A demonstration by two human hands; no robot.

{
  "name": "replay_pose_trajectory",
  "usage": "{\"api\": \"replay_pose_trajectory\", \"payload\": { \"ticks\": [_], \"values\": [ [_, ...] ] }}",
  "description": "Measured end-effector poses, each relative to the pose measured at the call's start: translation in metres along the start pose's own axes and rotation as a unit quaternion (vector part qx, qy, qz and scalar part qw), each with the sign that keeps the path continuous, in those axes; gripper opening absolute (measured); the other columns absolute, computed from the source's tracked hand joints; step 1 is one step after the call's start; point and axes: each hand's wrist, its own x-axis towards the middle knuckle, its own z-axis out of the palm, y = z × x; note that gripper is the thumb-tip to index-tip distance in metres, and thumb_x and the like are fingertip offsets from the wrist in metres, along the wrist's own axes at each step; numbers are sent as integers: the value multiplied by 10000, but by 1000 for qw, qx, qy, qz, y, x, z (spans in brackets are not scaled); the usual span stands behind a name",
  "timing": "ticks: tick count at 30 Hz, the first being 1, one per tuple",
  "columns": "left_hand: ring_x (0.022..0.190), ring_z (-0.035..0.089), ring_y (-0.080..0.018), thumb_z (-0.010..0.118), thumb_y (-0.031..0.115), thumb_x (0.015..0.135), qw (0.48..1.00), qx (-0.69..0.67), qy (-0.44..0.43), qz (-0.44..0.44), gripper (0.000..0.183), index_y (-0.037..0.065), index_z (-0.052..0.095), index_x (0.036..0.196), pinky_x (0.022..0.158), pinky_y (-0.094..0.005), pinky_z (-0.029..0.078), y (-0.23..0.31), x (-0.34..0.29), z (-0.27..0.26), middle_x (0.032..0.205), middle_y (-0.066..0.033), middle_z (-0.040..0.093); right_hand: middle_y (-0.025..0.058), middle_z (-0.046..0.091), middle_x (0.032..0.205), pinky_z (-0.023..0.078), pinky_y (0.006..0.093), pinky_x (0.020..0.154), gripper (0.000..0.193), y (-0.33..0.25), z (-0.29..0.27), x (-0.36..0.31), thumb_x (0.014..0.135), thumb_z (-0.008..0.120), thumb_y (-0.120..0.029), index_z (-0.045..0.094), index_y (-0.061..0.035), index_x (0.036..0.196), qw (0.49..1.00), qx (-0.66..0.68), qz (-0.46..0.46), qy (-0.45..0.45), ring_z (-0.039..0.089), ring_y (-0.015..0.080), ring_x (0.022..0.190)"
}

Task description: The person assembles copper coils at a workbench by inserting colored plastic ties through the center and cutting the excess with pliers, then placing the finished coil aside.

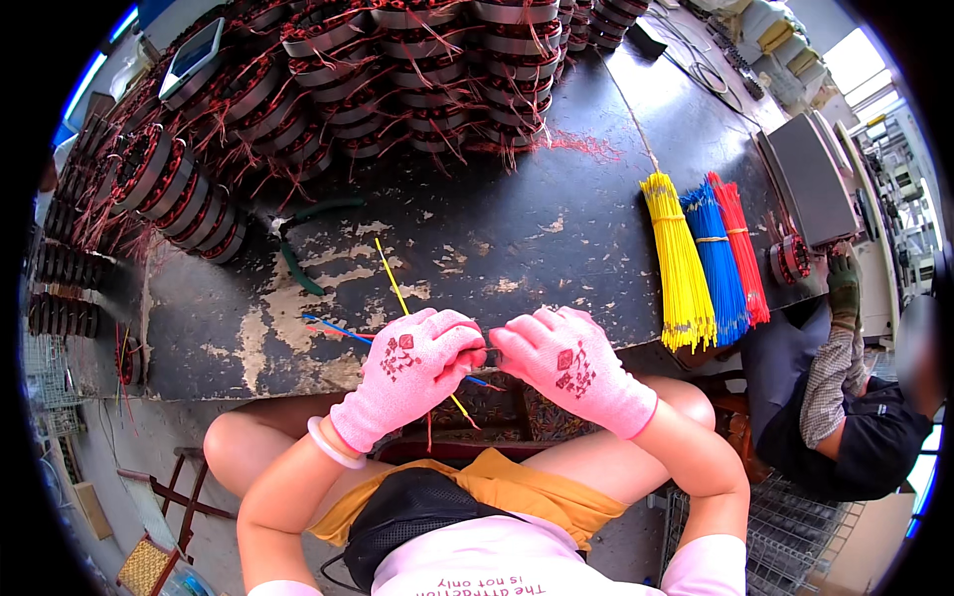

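Both my hands wear pink gloves and meet just over the table's near edge. My left hand (412,375) is closed around a yellow wire (391,276), a blue wire (343,332) and a red wire (429,434), whose ends stick out on both sides of the fist. My right hand (571,366) pinches with its fingertips close to the left fingertips. A small dark bit shows between the hands, too small to name. Left of them on the table lie green-handled cutters (290,264).
Stacked motor stators (427,89) with red wire ends fill the table's far left, a phone-like device (194,55) on top. At right lie tied bundles of yellow wires (681,268), blue wires (717,263) and red wires (740,248). A co-worker (855,427) sits beyond, near a grey box (810,179).
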Motion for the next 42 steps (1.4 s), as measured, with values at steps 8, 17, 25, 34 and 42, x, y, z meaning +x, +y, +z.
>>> {"api": "replay_pose_trajectory", "payload": {
  "ticks": [8, 17, 25, 34, 42],
  "values": [
    [825, 659, -265, 760, 81, 806, 1000, -19, 0, 7, 162, 104, 685, 947, 734, -392, 542, -2, 1, 0, 968, -33, 692, 29, 690, 851, 470, 239, 601, 199, -4, 16, 2, 996, 648, -248, 684, -52, 985, 615, 672, 402, -93, 622, 98, 700],
    [831, 667, -264, 769, 85, 801, 1000, -11, 10, 4, 180, 98, 695, 965, 733, -384, 543, -1, 0, 3, 965, -42, 697, -30, 633, 911, 494, 369, 750, 439, -4, 27, -9, 838, 682, -158, 632, -136, 1273, 992, 31, 1, 120, 626, 170, 849],
    [1054, 680, -317, 718, 135, 914, 995, -35, -78, -48, 214, 36, 691, 1101, 924, -394, 554, 5, 3, -32, 1171, -114, 697, -26, 505, 817, 474, 343, 713, 440, 6, 21, -6, 828, 684, -211, 652, -244, 1266, 991, -41, -82, 96, 561, 160, 768],
    [1403, 454, -380, 896, 366, 622, 973, 127, -190, 35, 914, 159, 555, 1444, 1246, -544, 273, 0, -11, -73, 1513, -146, 491, -9, 583, 868, 506, 361, 737, 442, 21, 18, -3, 829, 685, -171, 682, -225, 1268, 991, -49, -120, 37, 598, 188, 805],
    [1302, 508, -373, 843, 522, 693, 980, 182, -84, -19, 889, 62, 559, 1400, 1227, -577, 272, 1, -34, -43, 1317, -191, 547, 160, 709, 1082, 555, 444, 853, 322, -7, -9, 79, 885, 737, -194, 701, -52, 1173, 986, 114, 41, 111, 678, 367, 977]
  ]
}}
